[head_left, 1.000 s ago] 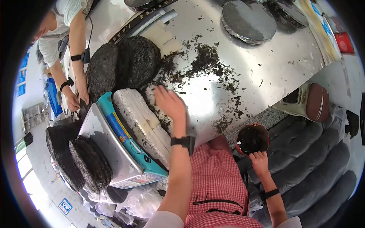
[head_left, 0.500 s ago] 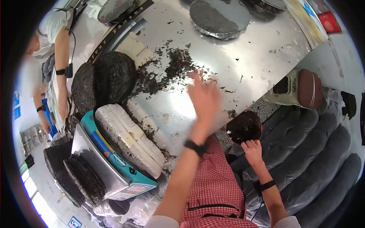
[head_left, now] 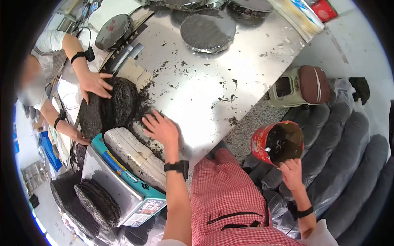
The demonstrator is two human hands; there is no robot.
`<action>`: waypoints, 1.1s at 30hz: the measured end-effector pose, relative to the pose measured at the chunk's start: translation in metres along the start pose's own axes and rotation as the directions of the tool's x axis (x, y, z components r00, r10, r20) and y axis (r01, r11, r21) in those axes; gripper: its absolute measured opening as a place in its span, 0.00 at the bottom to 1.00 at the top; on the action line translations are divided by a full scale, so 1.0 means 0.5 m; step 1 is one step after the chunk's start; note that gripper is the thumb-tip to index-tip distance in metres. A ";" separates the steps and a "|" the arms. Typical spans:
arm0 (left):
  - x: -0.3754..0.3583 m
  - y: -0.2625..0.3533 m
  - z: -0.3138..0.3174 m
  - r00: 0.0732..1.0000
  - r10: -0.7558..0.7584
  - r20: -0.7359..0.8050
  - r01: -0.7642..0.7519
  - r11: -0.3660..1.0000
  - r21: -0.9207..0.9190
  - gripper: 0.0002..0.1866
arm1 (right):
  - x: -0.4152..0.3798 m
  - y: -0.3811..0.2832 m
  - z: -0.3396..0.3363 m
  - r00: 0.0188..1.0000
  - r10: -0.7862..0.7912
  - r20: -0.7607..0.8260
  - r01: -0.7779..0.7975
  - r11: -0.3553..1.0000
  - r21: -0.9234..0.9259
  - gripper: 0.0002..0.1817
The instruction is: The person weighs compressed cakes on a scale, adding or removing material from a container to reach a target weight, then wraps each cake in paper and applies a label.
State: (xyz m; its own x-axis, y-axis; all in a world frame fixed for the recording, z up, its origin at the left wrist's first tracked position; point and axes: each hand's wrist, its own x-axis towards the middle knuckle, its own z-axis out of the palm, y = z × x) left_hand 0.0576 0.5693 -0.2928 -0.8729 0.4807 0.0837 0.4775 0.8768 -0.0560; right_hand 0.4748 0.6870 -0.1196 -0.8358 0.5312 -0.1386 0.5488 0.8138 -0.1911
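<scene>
Head view: red tin (head_left: 274, 143) of dark loose leaf, right hand (head_left: 292, 174) beneath.

Red bucket (head_left: 278, 143), tilted, dark loose tea inside, below the table edge; scattered tea crumbs (head_left: 144, 107) on steel tabletop.

Left hand (head_left: 161, 128) flat, fingers spread; right hand (head_left: 292, 174) gripping.

Two dark cakes (head_left: 108, 104) lean together, two (head_left: 88, 203) by the scale (head_left: 119, 180), one red tub (head_left: 277, 141).
</scene>
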 end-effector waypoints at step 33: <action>0.105 0.420 -0.120 0.794 0.126 0.594 0.561 0.225 -0.797 0.30 | 0.659 0.159 -0.648 0.597 -0.185 -0.780 0.770 -0.140 0.623 0.02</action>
State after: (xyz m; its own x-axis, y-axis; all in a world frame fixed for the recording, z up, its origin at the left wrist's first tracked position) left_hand 0.1181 0.7793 -0.2405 -0.6925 0.4874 -0.5319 -0.3019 0.4739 0.8272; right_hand 0.2395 1.0033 0.1341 -0.6098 0.3507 0.7107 -0.7132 0.1483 -0.6851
